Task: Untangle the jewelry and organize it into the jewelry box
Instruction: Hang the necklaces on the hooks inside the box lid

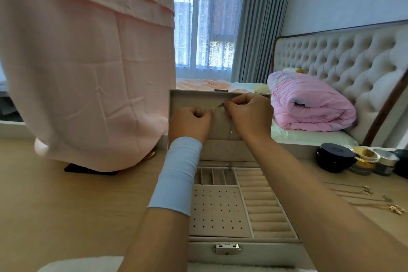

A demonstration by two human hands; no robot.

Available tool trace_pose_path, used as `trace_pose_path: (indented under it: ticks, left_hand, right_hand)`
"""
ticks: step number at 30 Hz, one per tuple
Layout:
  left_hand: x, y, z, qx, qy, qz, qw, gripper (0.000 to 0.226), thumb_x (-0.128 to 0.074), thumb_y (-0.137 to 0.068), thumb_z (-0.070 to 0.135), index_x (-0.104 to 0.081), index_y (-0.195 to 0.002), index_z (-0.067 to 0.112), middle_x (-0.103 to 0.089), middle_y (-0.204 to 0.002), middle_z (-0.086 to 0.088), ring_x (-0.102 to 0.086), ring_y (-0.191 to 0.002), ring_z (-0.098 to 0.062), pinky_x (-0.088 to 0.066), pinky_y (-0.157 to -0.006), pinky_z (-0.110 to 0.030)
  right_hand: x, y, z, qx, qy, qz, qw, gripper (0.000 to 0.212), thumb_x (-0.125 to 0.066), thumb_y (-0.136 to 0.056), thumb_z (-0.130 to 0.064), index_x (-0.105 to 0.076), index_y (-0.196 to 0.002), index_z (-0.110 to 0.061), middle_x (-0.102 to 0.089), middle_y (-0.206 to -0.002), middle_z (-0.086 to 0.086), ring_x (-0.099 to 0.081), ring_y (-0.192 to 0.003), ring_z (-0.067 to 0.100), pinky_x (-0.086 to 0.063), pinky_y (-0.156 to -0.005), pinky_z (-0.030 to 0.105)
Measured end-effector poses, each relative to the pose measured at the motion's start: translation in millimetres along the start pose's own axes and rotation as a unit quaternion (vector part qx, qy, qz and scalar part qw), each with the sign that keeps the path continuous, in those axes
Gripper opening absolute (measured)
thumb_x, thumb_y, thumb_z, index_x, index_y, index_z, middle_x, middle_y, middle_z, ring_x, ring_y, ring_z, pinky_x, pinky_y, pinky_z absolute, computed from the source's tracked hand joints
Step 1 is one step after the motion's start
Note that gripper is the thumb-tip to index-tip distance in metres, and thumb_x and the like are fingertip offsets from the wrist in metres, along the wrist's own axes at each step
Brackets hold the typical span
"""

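An open grey jewelry box (pixel 245 247) stands on the wooden table in front of me, its lid (pixel 176 99) upright. Both my hands are raised against the lid's inner face. My left hand (pixel 189 122) and my right hand (pixel 247 115) each pinch a thin chain necklace (pixel 218 106) stretched between them; part of it hangs down with a small pendant (pixel 230 131). The tray below has a perforated earring panel (pixel 217 211), ring rolls (pixel 263 205) and narrow slots (pixel 215 176). Several gold necklaces (pixel 375 199) lie on the table at the right.
A pink cloth (pixel 88 68) drapes over something tall at the left, with a black base under it. Dark and gold cosmetic jars (pixel 357 160) stand at the right edge. Behind the table is a bed with a rolled pink quilt (pixel 309 104).
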State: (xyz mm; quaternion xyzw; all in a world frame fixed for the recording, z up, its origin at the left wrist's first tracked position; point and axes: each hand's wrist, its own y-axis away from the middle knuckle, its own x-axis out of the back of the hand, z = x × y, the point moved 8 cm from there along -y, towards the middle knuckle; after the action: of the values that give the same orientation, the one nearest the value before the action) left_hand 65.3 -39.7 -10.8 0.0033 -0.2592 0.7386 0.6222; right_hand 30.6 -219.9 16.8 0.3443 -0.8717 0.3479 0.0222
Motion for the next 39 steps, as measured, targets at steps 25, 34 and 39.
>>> trace_pose_path:
  ticks: [25, 34, 39]
  left_hand:
    - [-34.9, 27.1, 7.4, 0.024, -0.043, -0.345, 0.937, 0.017, -0.059, -0.096, 0.021, -0.066, -0.086, 0.010, -0.069, -0.077, -0.006, -0.065, -0.068, -0.017, -0.058, -0.069, -0.030]
    - [-28.1, 27.4, 4.6, 0.024, -0.095, -0.342, 0.935, 0.023, -0.057, -0.097, 0.028, -0.068, -0.115, 0.018, -0.073, -0.103, -0.003, -0.070, -0.086, -0.014, -0.054, -0.061, -0.020]
    - [-48.0, 43.8, 8.8, 0.047, 0.016, -0.373, 0.927, 0.023, -0.059, -0.095, 0.034, -0.069, -0.114, 0.025, -0.075, -0.103, 0.008, -0.067, -0.073, -0.006, -0.046, -0.064, -0.023]
  right_hand:
    - [-7.4, 56.6, 27.8, -0.162, -0.078, -0.260, 0.949, 0.031, -0.059, -0.097, -0.039, -0.076, -0.086, -0.016, -0.074, -0.073, 0.005, -0.062, -0.054, 0.015, -0.051, -0.052, 0.029]
    - [9.8, 40.9, 12.1, -0.111, -0.114, -0.248, 0.955, 0.014, -0.068, -0.094, -0.027, -0.078, -0.089, -0.020, -0.078, -0.087, -0.005, -0.071, -0.081, 0.009, -0.053, -0.075, 0.028]
    - [19.4, 36.4, -0.9, -0.041, -0.098, -0.230, 0.967, 0.011, -0.069, -0.093, -0.030, -0.078, -0.091, -0.024, -0.074, -0.083, -0.008, -0.071, -0.085, 0.012, -0.060, -0.084, 0.038]
